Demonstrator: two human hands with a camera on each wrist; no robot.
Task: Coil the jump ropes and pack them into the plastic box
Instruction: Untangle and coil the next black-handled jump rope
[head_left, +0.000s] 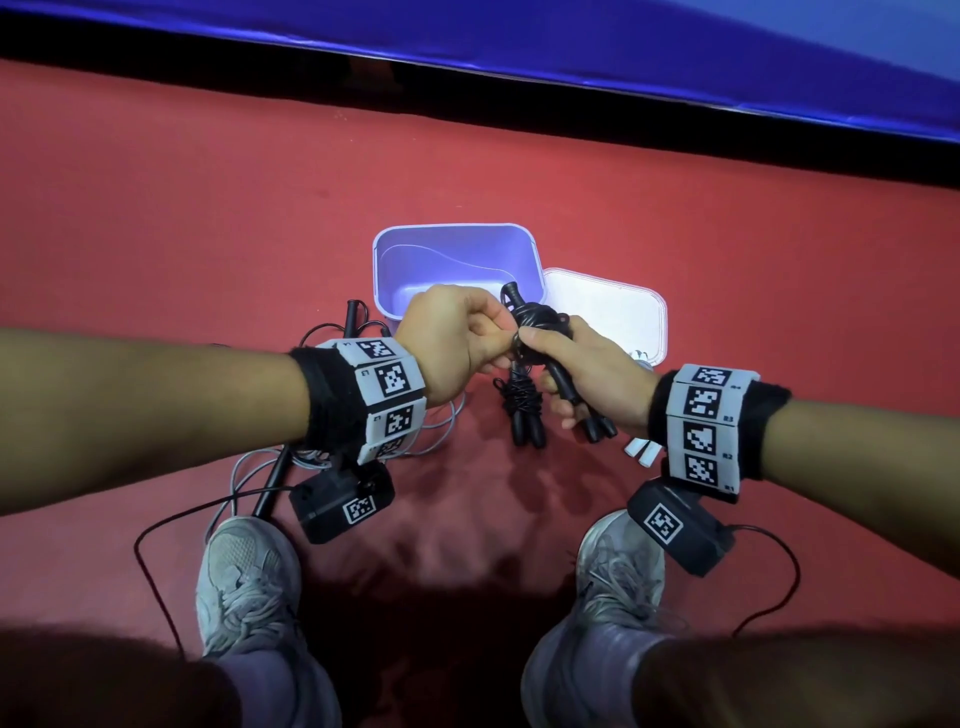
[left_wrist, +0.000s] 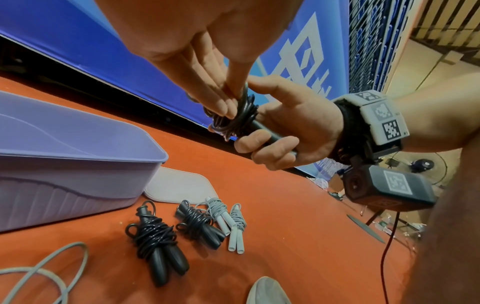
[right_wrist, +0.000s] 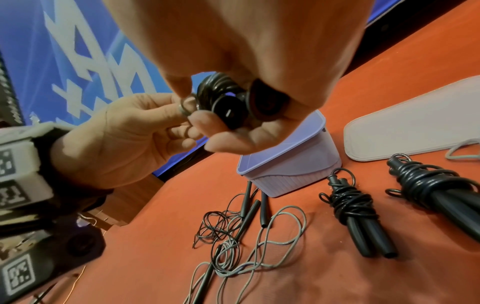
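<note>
My right hand (head_left: 558, 379) grips both handles of a black jump rope (head_left: 540, 319), held just in front of the open purple plastic box (head_left: 441, 260). The cord is wound round the handles in a thick bundle (left_wrist: 233, 119). At that bundle my left hand (head_left: 504, 338) pinches a loop of the cord (right_wrist: 187, 105) between thumb and fingers. The box looks empty inside. Its pale lid (head_left: 608, 312) lies flat on the floor to its right.
On the red floor lie two coiled black ropes (left_wrist: 155, 238) (left_wrist: 200, 224) and two coiled grey ones (left_wrist: 226, 214) (left_wrist: 237, 226). Loose black and grey ropes (right_wrist: 233, 236) tangle at the left. My grey shoes (head_left: 249, 582) stand near. A blue board (head_left: 519, 47) borders the far side.
</note>
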